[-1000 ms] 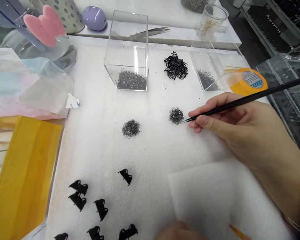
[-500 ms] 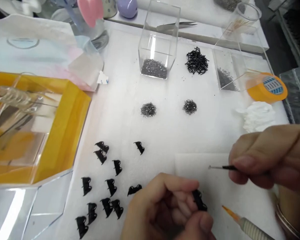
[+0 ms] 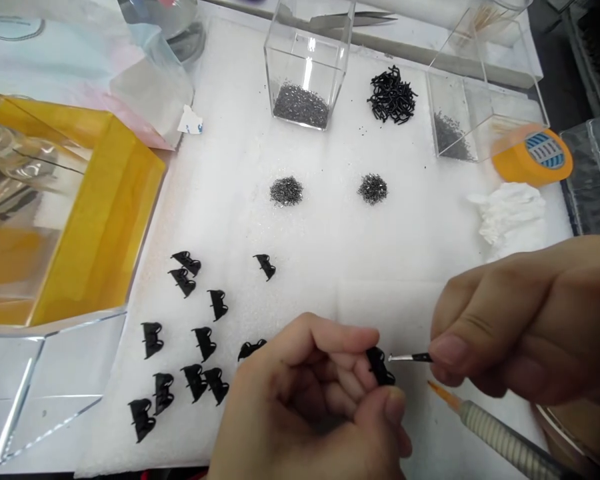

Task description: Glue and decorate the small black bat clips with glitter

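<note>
Between the thumb and index finger of my left hand (image 3: 310, 400) is a small black part (image 3: 381, 367) with curved, looped edges. My right hand (image 3: 520, 327) pinches a thin tool with a black shaft and a fine metal tip (image 3: 405, 358). That tip points left and sits just beside the black part; whether they touch I cannot tell. A brush-like pen (image 3: 495, 430) with an orange tip and ribbed grip lies below my right hand. Several matching black parts (image 3: 205, 343) lie on the white mat (image 3: 320, 247) to the left.
Two small heaps of dark glittering grains (image 3: 286, 191) lie mid-mat. Behind them stand a clear box (image 3: 305, 67) of grains and a pile of black bits (image 3: 393, 97). An orange tape roll (image 3: 533, 157) and crumpled tissue (image 3: 513, 213) are right, a yellow-lined tray (image 3: 100, 220) left.
My right hand has moved left and slightly down, bringing the tool's tip close to the black part in my left hand. The whole view has shifted, so things appear higher and further left.
</note>
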Available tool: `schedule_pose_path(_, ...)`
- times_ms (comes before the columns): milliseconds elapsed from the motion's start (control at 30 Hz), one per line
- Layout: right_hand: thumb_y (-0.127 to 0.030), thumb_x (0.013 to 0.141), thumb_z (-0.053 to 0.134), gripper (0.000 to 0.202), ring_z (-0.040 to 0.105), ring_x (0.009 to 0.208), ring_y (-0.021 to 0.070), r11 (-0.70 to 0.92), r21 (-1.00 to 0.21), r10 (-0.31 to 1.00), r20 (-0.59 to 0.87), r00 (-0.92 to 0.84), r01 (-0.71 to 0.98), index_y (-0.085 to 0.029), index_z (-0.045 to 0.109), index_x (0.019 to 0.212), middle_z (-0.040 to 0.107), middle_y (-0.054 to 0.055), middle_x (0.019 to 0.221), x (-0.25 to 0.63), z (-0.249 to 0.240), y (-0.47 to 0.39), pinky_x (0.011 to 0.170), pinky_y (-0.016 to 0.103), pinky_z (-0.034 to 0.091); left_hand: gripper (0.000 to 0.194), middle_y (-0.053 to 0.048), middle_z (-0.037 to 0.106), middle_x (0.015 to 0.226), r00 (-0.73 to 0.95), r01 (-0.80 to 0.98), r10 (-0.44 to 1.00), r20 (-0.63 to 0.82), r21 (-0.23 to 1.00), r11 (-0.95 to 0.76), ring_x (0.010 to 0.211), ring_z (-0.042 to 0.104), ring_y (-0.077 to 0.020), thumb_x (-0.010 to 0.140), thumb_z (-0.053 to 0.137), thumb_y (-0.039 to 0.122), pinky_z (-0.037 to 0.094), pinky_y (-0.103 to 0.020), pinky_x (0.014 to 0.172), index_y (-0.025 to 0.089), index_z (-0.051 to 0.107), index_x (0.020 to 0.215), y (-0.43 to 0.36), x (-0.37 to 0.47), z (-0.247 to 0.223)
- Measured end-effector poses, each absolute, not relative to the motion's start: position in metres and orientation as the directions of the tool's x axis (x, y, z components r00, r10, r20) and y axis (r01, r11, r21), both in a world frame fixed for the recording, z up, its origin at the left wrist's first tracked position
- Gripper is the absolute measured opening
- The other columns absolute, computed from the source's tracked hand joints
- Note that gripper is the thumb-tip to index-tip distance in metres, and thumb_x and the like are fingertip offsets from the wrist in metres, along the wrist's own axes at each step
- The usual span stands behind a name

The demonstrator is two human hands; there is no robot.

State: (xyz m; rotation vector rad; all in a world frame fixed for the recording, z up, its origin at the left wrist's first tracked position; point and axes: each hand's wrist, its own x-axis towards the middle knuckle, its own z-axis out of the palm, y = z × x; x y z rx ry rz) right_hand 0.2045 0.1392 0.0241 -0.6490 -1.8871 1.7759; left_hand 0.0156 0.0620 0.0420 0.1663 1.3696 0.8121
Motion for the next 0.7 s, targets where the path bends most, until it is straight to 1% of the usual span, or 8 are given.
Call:
schedule_pose_path(33, -0.018, 0.078, 0.065, 0.018, 0.069, 0.078, 0.0198, 0.070, -0.996, 0.562, 0.083, -0.823, -0.052, -0.031, 0.075, 0.087, 0.070, 0.006, 0.101, 0.205, 0.025, 0.143, 0.056, 0.027, 0.059, 0.021, 0.006, 0.058, 0.052, -0.030, -0.413, 0.600, -0.800, 0.556, 0.721, 0.042, 0.060, -0.0101, 0.065, 0.070, -0.001, 0.050, -0.015, 0.037, 0.019, 0.067, 0.071, 0.061, 0.017, 0.042)
schedule_pose_path(100, -0.028, 0.073, 0.074, 0.009, 0.069, 0.079, 0.0208, 0.078, -0.991, 0.574, 0.132, -0.808, -0.107, -0.028, 0.075, 0.081, 0.070, 0.007, 0.103, 0.204, 0.024, 0.143, 0.055, 0.027, 0.059, 0.022, 0.005, 0.058, 0.052, -0.054, -0.415, 0.606, -0.793, 0.570, 0.709, 0.041, 0.059, -0.0103, 0.064, 0.070, -0.001, 0.050, -0.015, 0.036, 0.019, 0.068, 0.072, 0.059, 0.019, 0.040)
schedule_pose_path(167, -0.027, 0.070, 0.076, 0.008, 0.069, 0.073, 0.0199, 0.082, -0.995, 0.644, 0.100, -0.759, -0.061, -0.027, 0.075, 0.078, 0.071, 0.007, 0.096, 0.202, 0.023, 0.138, 0.051, 0.025, 0.058, 0.023, 0.006, 0.058, 0.050, -0.090, -0.429, 0.622, -0.778, 0.594, 0.681, 0.039, 0.057, -0.0095, 0.063, 0.071, -0.001, 0.048, -0.015, 0.035, 0.020, 0.068, 0.072, 0.057, 0.022, 0.038)
schedule_pose_path(267, -0.018, 0.077, 0.068, 0.016, 0.068, 0.065, 0.0167, 0.096, -0.994, 0.746, 0.034, -0.665, 0.056, -0.031, 0.075, 0.085, 0.072, 0.003, 0.086, 0.206, 0.022, 0.130, 0.048, 0.022, 0.056, 0.023, 0.006, 0.057, 0.048, -0.131, -0.437, 0.640, -0.757, 0.623, 0.649, 0.035, 0.054, -0.0082, 0.062, 0.072, 0.000, 0.045, -0.014, 0.032, 0.021, 0.068, 0.070, 0.054, 0.024, 0.034)
schedule_pose_path(400, -0.036, 0.074, 0.071, 0.019, 0.069, 0.068, 0.0197, 0.098, -0.993, 0.688, 0.016, -0.726, 0.071, -0.031, 0.075, 0.093, 0.072, 0.005, 0.087, 0.210, 0.023, 0.130, 0.051, 0.026, 0.057, 0.019, 0.006, 0.057, 0.048, -0.061, -0.440, 0.647, -0.760, 0.603, 0.666, 0.035, 0.056, -0.0100, 0.060, 0.073, 0.006, 0.045, -0.016, 0.033, 0.022, 0.070, 0.070, 0.053, 0.023, 0.026)
schedule_pose_path(467, -0.042, 0.068, 0.076, 0.021, 0.068, 0.066, 0.0197, 0.101, -0.993, 0.698, 0.024, -0.716, 0.065, -0.027, 0.075, 0.083, 0.072, 0.006, 0.086, 0.203, 0.025, 0.129, 0.050, 0.026, 0.057, 0.019, 0.007, 0.056, 0.046, -0.036, -0.444, 0.649, -0.760, 0.594, 0.671, 0.035, 0.056, -0.0095, 0.058, 0.073, 0.007, 0.047, -0.016, 0.037, 0.023, 0.069, 0.069, 0.054, 0.022, 0.023)
schedule_pose_path(600, -0.048, 0.060, 0.080, 0.030, 0.061, 0.049, 0.0127, 0.108, -0.987, 0.896, 0.046, -0.441, 0.117, -0.023, 0.065, 0.051, 0.069, 0.003, 0.068, 0.171, 0.034, 0.117, 0.044, 0.020, 0.052, 0.018, 0.007, 0.053, 0.045, -0.010, -0.469, 0.643, -0.766, 0.571, 0.673, 0.034, 0.054, -0.0091, 0.056, 0.072, 0.008, 0.047, -0.016, 0.036, 0.022, 0.069, 0.067, 0.053, 0.022, 0.019)
schedule_pose_path(700, -0.051, 0.059, 0.079, 0.037, 0.057, 0.045, 0.0114, -0.019, -0.983, 0.954, -0.072, -0.292, 0.181, -0.024, 0.060, 0.043, 0.065, 0.003, 0.059, 0.164, 0.036, 0.106, 0.040, 0.020, 0.049, 0.021, 0.005, 0.058, 0.051, -0.030, -0.490, 0.648, -0.761, 0.576, 0.654, 0.034, 0.054, -0.0083, 0.058, 0.071, 0.005, 0.043, -0.014, 0.031, 0.022, 0.069, 0.069, 0.052, 0.023, 0.022)
